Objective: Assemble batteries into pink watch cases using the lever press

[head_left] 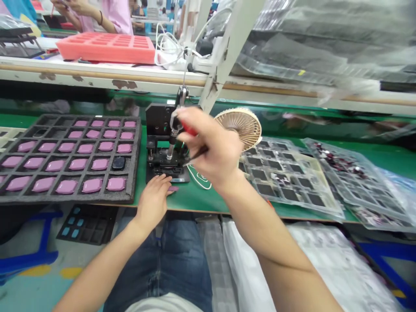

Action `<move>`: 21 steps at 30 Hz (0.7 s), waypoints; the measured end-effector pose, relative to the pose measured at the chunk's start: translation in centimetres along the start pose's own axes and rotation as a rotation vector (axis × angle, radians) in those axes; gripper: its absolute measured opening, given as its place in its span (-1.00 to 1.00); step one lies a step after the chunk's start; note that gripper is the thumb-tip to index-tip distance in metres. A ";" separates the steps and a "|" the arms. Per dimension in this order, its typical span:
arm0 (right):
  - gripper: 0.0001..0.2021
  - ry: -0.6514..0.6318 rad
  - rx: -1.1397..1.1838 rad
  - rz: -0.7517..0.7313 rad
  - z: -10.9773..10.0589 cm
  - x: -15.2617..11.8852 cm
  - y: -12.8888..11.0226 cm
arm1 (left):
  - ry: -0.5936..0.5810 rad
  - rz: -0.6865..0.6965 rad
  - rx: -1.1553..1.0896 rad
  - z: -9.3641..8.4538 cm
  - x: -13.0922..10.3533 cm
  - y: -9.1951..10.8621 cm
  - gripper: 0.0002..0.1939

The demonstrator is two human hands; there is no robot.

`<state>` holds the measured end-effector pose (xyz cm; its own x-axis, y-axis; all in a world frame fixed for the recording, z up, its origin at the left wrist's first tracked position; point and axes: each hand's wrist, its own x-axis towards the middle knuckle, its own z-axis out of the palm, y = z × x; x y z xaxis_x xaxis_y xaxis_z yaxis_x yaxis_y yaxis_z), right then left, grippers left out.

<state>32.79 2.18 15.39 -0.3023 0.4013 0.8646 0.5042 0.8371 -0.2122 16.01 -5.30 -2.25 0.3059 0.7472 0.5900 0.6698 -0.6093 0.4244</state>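
Observation:
A black toggle press [158,119] with a metal plunger stands on the green bench in front of me. My right hand [214,145] is closed around its red lever handle [188,125] at the top. A thin, dark, pointed tool [198,154], which looks like tweezers, also sticks out of that hand, down to the left. My left hand [155,195] lies with stretched fingers at the front left edge of the press base. Beside its fingertips shows a small purple piece [173,189], partly hidden. What sits under the plunger cannot be made out.
Left of the press, a grey foam tray [138,160] holds rows of purple square cases and a black one [118,163]. To the right stand a beige fan [238,125] and clear trays [331,199] of parts. A shelf post [224,56] rises behind; another person's hands [76,6] show beyond.

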 end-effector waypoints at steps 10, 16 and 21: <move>-0.70 -0.234 -0.093 0.237 0.6 -7.4 0.1 | 0.216 -0.138 -0.225 -2.0 -2.2 0.3 -0.75; -0.62 -0.734 -0.252 0.387 5.2 -11.7 2.6 | 0.266 -0.182 -0.253 -2.7 -4.4 1.9 -0.63; -0.66 -0.767 -0.239 0.374 6.1 -10.3 4.1 | 0.331 -0.165 -0.095 -3.4 -3.2 2.6 -0.63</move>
<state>33.05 3.72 2.87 -0.4999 0.8435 0.1964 0.8080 0.5359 -0.2448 14.52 -10.22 -0.72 -0.0461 0.7210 0.6914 0.6212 -0.5214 0.5851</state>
